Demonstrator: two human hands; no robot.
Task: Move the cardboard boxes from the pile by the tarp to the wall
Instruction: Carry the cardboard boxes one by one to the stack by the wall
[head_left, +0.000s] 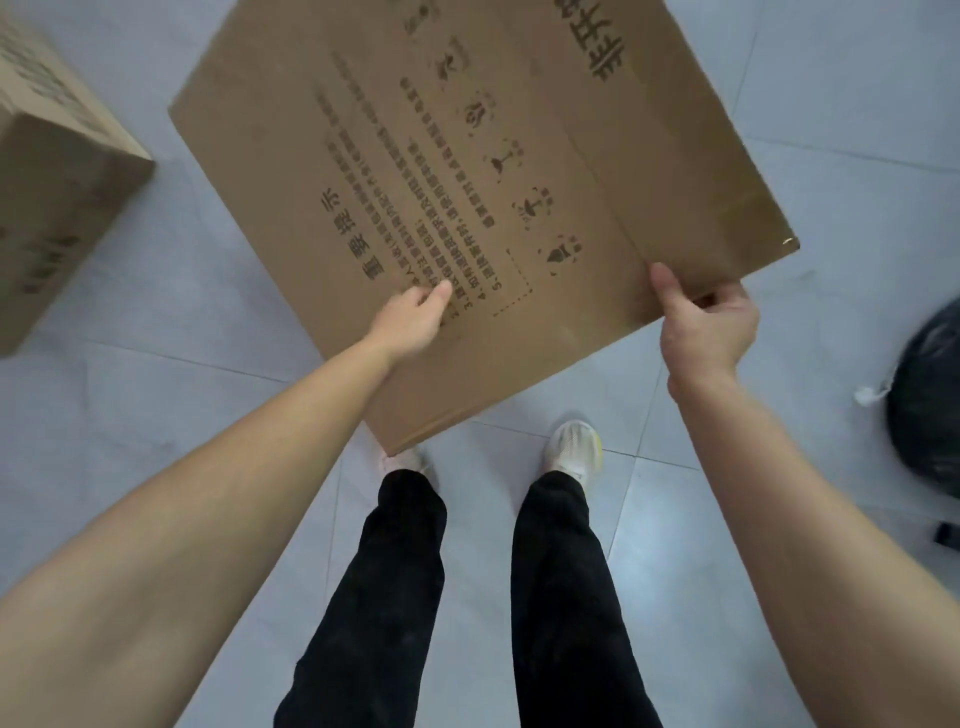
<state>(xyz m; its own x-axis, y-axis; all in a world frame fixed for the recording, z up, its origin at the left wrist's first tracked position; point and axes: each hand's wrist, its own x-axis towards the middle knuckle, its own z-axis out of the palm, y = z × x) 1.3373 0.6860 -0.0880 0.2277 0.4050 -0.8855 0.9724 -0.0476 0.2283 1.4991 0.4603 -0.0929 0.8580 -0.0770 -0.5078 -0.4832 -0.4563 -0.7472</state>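
There are two cardboard boxes. The flat cardboard box (467, 182) is up in the air, in front of the person and above the floor (831, 104). It looks thin and pressed flat, and nothing shows inside it. The second cardboard box (57, 197) sits on the floor at the left, well apart from the flat one. It is closed, so I cannot tell what is in it. One black bag (930, 410) sits on the floor at the right edge. I cannot tell what is in it either.

The flat cardboard box is brown and big. It has dark printed writing in rows and a line of little picture signs on its top face. A fold line runs across it near its right side. It is tilted, with one corner pointing down toward the person's feet.

Two hands hold it. The left hand (413, 319) grips the near edge, with the thumb lying on top of the writing and the fingers hidden under the board. The right hand (709, 325) pinches the near right edge, thumb on top and fingers curled below.

Below are two legs in black trousers (561, 597) and two light shoes (574, 447) on the pale floor tiles. The left shoe is partly hidden by the box corner.
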